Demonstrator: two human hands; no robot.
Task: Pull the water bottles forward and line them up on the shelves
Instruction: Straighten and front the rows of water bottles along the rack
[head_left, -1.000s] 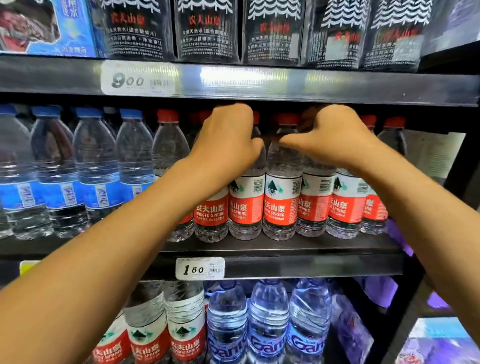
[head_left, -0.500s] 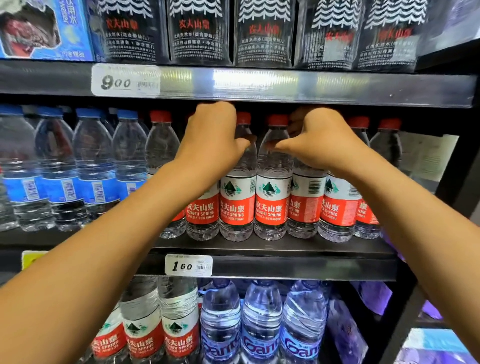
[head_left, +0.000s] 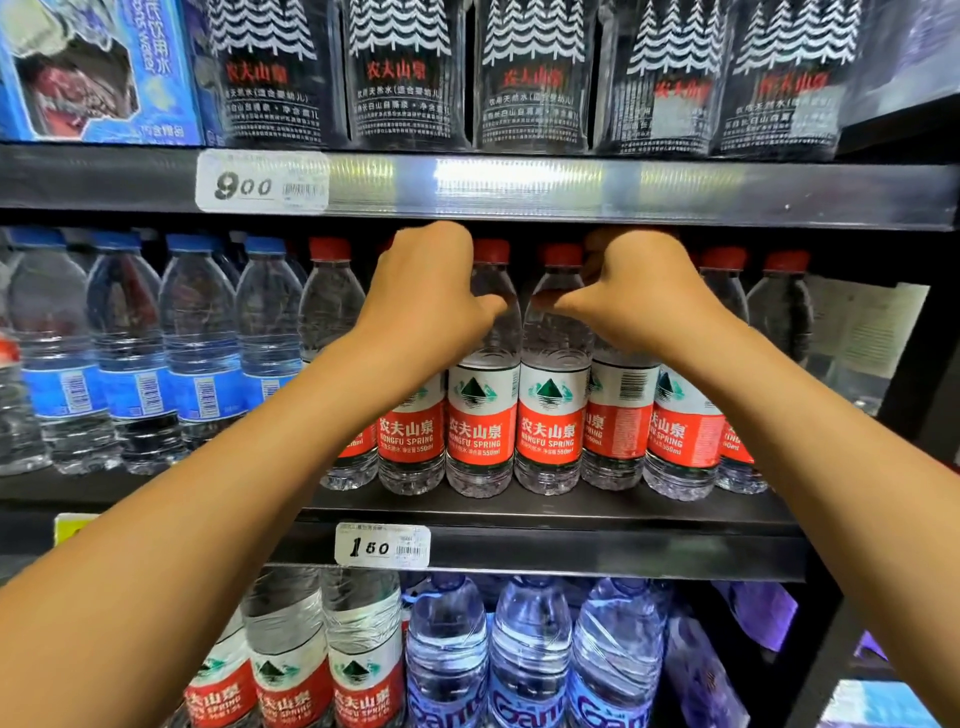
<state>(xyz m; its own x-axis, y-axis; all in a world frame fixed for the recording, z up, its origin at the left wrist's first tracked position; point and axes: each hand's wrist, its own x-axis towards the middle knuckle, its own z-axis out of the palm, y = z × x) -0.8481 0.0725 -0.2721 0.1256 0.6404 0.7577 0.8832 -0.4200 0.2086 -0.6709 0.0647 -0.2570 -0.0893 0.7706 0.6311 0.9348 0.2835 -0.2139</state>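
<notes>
Hands (head_left: 431, 296) unmoved; bottles (head_left: 480, 374) upright.

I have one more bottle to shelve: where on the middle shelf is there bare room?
A bare strip of middle shelf runs along its front lip, before the red-label bottles. Right of the last red-cap bottle a gap reaches the dark upright. The blue-cap bottles and the red-label row stand packed, with the left hand and right hand among their necks.

Clear glossy plastic bottles (head_left: 480, 374)
</notes>
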